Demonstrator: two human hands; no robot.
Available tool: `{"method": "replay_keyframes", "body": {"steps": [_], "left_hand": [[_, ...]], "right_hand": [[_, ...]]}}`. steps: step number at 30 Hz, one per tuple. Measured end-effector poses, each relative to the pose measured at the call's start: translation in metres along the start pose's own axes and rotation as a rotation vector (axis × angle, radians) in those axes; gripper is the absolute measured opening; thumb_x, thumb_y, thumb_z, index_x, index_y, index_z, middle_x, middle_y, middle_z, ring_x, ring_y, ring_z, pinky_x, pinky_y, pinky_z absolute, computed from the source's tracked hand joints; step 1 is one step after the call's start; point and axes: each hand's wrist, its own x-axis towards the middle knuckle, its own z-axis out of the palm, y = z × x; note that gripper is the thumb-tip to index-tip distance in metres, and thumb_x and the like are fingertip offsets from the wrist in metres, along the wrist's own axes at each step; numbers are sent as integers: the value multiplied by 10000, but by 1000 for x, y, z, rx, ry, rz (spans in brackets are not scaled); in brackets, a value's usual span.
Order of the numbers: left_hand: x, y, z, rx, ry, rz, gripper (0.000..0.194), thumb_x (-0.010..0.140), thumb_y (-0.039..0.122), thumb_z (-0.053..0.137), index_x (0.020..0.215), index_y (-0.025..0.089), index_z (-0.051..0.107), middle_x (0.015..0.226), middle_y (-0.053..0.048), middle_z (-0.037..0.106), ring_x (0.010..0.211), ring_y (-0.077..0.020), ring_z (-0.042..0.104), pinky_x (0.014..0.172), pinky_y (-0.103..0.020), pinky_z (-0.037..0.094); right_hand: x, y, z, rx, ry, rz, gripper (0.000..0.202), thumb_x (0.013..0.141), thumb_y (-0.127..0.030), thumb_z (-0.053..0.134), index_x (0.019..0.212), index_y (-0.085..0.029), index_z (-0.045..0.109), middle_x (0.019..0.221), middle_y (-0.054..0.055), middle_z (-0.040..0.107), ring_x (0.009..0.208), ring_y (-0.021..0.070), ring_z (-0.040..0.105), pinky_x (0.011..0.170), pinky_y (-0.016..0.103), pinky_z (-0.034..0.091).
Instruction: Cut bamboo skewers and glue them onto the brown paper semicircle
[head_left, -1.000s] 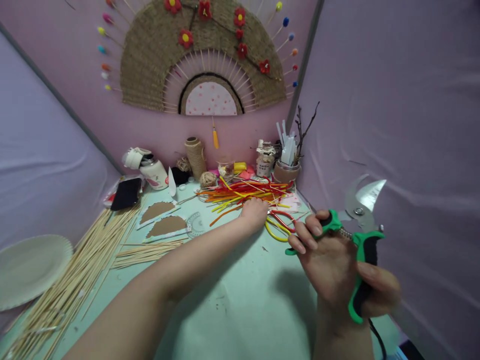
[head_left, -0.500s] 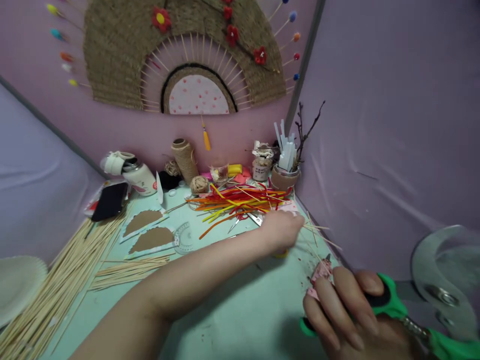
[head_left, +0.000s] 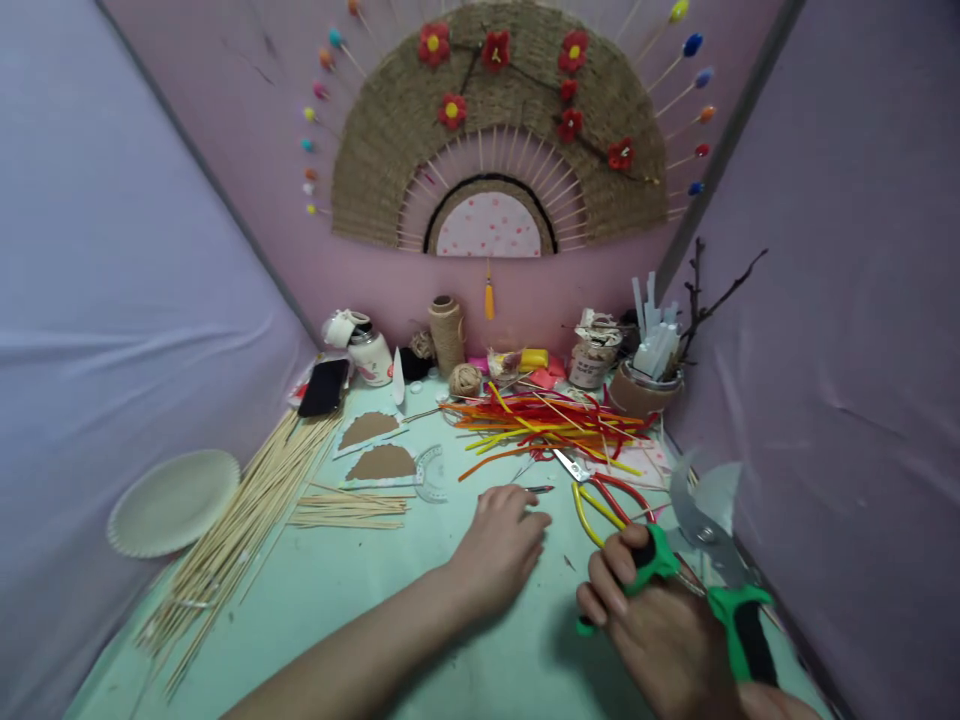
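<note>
My right hand [head_left: 652, 630] grips a pair of green-handled pruning shears [head_left: 709, 540] at the lower right. Their curved metal blades stand apart and point toward the back right. My left hand [head_left: 501, 545] hovers over the middle of the mint-green table, palm down, fingers loosely spread, with nothing seen in it. Just beyond its fingers lies a dark pen-like stick [head_left: 538, 489]. Between the hands and the back rest scissors [head_left: 600, 500] with red and yellow handles. A small bundle of cut bamboo sticks [head_left: 352, 507] lies left of my left hand.
Long bamboo sticks [head_left: 240, 510] run down the left side beside a white plate [head_left: 176, 500]. Two cardboard half-rounds [head_left: 381, 462] lie near a clear protractor [head_left: 430, 474]. Red, orange and yellow pipe cleaners [head_left: 555, 420] pile up behind. Twine, jars and a phone [head_left: 325, 388] line the back.
My left hand has drawn back from the thin sticks at the right to the table's middle. The shears have swung inward with my right hand. The view has turned left.
</note>
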Motion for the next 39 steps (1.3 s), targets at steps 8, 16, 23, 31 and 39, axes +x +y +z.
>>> {"method": "replay_keyframes", "body": {"steps": [8,16,23,31,39], "left_hand": [[-78,-7,6,-658,149,-348,243,897,301,517,1101,207,608,1120,-115,619,1069,-248,563,977,-447,417],[-61,11,22,-1636,-11,-289,1090,541,586,839,1434,226,329,1490,-204,359,1366,-318,383,1109,-443,306],[-58,-12,-18,-1476,257,-491,448,734,461,732,1051,170,609,1110,-110,643,1003,-226,628,913,-381,464],[-53,-2,-24,-1067,557,-400,203,758,285,673,931,187,638,908,-36,647,851,-166,592,762,-276,457],[-47,-10,-19,-1278,450,-528,190,694,323,679,663,160,587,602,32,541,599,-109,475,615,-233,394]], "right_hand": [[-13,24,-4,-268,141,-30,525,693,-318,681,1207,-269,587,1288,72,595,1230,318,515,1046,486,378],[-16,56,32,-681,116,-65,390,703,-305,663,1075,-214,586,960,40,668,889,221,629,833,362,493],[-7,61,53,-701,-66,20,182,707,-313,607,829,-178,606,661,9,616,607,172,570,573,290,465],[9,82,54,-894,-6,-128,246,789,-278,600,1013,-177,600,875,41,656,830,205,595,758,325,464],[0,84,48,-1079,21,-170,267,749,-209,587,1013,-182,616,817,11,649,737,182,572,702,301,450]]}}
